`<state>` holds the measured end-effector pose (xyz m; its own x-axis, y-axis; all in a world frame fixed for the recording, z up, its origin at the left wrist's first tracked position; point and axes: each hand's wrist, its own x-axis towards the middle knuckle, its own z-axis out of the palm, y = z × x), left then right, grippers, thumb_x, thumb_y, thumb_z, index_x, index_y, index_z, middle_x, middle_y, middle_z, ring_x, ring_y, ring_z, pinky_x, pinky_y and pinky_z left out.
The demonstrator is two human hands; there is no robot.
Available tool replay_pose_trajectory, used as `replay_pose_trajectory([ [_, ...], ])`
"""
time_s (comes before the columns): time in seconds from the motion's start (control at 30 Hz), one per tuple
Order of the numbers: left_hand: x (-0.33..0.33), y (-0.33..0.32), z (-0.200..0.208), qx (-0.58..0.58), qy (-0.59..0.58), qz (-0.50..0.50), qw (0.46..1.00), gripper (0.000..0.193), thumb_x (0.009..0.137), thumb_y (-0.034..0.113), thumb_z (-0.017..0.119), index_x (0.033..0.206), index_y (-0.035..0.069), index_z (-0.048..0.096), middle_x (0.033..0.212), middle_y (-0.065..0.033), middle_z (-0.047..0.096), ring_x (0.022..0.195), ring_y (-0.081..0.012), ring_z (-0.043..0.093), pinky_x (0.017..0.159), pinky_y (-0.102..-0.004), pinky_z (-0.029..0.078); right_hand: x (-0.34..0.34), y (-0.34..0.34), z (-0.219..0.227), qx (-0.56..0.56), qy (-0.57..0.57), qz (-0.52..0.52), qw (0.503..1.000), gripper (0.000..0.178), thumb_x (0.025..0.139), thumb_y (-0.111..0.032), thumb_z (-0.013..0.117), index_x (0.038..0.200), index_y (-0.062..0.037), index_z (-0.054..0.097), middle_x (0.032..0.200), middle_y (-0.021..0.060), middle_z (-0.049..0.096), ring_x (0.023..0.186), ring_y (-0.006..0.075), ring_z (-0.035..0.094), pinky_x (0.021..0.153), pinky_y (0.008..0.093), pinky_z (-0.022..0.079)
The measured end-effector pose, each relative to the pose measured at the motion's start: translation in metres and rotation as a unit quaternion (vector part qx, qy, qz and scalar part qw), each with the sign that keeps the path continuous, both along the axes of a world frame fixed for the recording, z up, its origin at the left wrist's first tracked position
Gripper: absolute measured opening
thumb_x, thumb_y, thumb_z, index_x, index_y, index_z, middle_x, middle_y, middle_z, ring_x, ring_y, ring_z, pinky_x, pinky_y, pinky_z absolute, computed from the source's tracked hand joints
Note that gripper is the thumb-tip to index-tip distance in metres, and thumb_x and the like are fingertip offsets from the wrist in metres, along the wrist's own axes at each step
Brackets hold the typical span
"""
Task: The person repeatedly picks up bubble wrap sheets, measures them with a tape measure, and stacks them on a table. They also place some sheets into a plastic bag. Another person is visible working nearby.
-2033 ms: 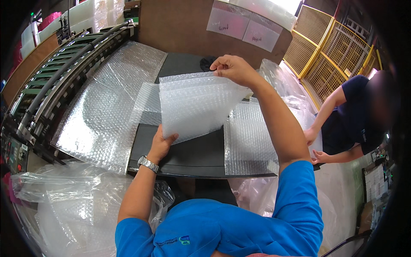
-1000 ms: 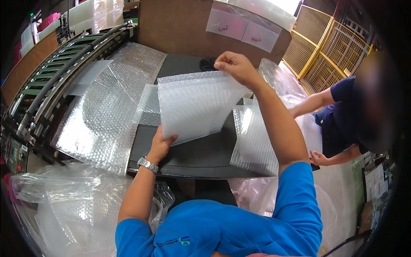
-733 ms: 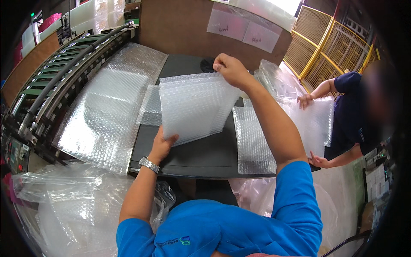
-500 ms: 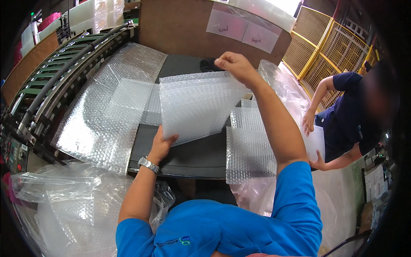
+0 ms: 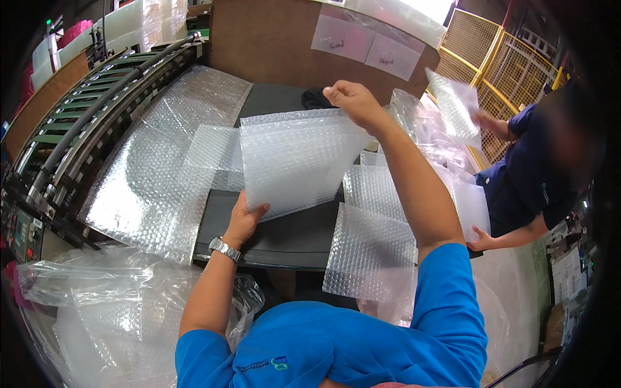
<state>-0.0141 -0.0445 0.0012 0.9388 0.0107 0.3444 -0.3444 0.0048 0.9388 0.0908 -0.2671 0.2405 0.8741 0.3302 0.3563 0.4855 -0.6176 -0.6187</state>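
Note:
A stack of clear bubble wrap sheets (image 5: 297, 165) is tilted up in front of me over the dark tabletop. My left hand (image 5: 244, 223) grips its lower left corner, the thumb across the front face. Above the stack's upper right part is my right hand (image 5: 354, 103), its fingers curled closed. Whether a sheet's edge is pinched in them is hidden. More bubble wrap pieces (image 5: 372, 249) lie at the right, partly under my right forearm and overhanging the table's near edge. Behind the held stack, to its left, are smaller bubble wrap pieces (image 5: 217, 152).
A large bubble wrap sheet (image 5: 139, 174) covers the table's left side, beside a roller conveyor (image 5: 97, 97). A brown board (image 5: 259, 45) stands behind. At the right a co-worker (image 5: 524, 155) handles bubble wrap. Loose clear plastic (image 5: 123, 310) is heaped at lower left.
The co-worker has raised one bubble wrap piece toward the yellow fence. The pieces at the right have shifted nearer and leftward. My hands and the held stack barely differ.

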Motion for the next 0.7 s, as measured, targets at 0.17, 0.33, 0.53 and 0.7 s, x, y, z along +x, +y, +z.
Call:
replay_pose_trajectory([
  [0.17, 0.0, 0.0, 0.0, 0.002, 0.0, 0.001, 1.0, 0.044, 0.077, 0.019, 0.064, 0.113, 0.004, 0.045, 0.104, -0.0088, 0.055, 0.095, -0.0181, 0.05, 0.083, -0.0309, 0.039, 0.002, 0.008, -0.009, -0.098, -0.089, 0.099, 0.986, 0.019, 0.081, -0.023, 0.055, 0.083, -0.0042, 0.056, 0.072, 0.0036, 0.054, 0.07, 0.0135, 0.051, 0.061, 0.0283, 0.04],
  [0.33, -0.001, 0.0, 0.0, 0.031, 0.011, 0.019, 0.999, 0.043, 0.076, 0.019, 0.065, 0.112, 0.004, 0.046, 0.102, -0.0087, 0.055, 0.093, -0.0175, 0.051, 0.082, -0.0309, 0.04, -0.001, 0.0, 0.003, 0.228, -0.005, 0.037, 0.973, 0.016, 0.084, -0.023, 0.052, 0.084, -0.0074, 0.055, 0.072, -0.0005, 0.052, 0.068, 0.0091, 0.049, 0.061, 0.0254, 0.039],
  [0.53, -0.002, -0.002, 0.002, 0.003, 0.006, 0.005, 1.0, 0.042, 0.077, 0.018, 0.064, 0.112, 0.004, 0.046, 0.102, -0.0082, 0.055, 0.094, -0.0165, 0.051, 0.082, -0.0306, 0.04, -0.008, -0.043, 0.016, 0.288, -0.029, -0.01, 0.957, 0.019, 0.086, -0.027, 0.053, 0.079, -0.0094, 0.054, 0.071, -0.0032, 0.05, 0.068, 0.0073, 0.048, 0.065, 0.0204, 0.037],
  [0.7, -0.002, -0.002, 0.003, 0.008, 0.022, 0.011, 1.0, 0.043, 0.077, 0.016, 0.064, 0.113, 0.004, 0.045, 0.103, -0.0081, 0.055, 0.095, -0.0162, 0.05, 0.084, -0.0303, 0.039, -0.007, -0.038, 0.006, 0.123, -0.069, 0.031, 0.99, 0.023, 0.079, -0.026, 0.061, 0.086, -0.0041, 0.06, 0.077, 0.0025, 0.056, 0.075, 0.0127, 0.053, 0.069, 0.0249, 0.041],
])
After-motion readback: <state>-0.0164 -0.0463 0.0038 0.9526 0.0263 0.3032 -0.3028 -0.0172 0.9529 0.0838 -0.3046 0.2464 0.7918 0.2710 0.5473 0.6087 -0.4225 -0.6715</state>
